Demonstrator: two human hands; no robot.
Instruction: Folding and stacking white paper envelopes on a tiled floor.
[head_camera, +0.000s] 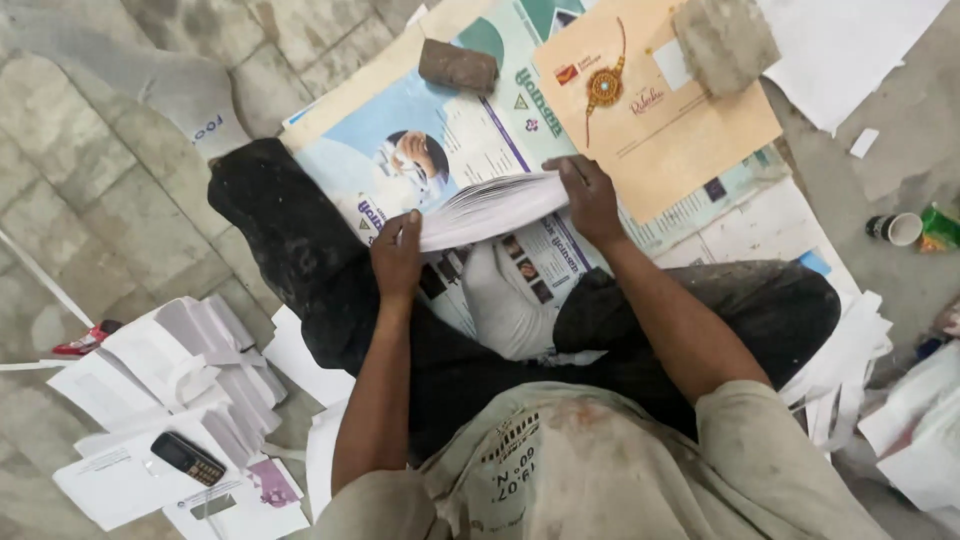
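Grey stone floor (90, 190) spreads under the big printed poster sheet (400, 140) across my lap, over which my left hand (396, 256) and right hand (590, 198) clamp their fingers on opposite ends of a fanned stack of white papers (490, 207).

Stack of sheets (495, 207) held between left hand (396, 258) and right hand (590, 200), above crossed legs (330, 270) and a spread poster (440, 130) on the floor. Card (650, 120) lying on the poster beyond the right hand, one stone (458, 65) to its left, another stone (725, 40) on its far corner. Left of the legs, bundles of paper (200, 350) with a phone (187, 458) on top. Far right, a cup (898, 228).
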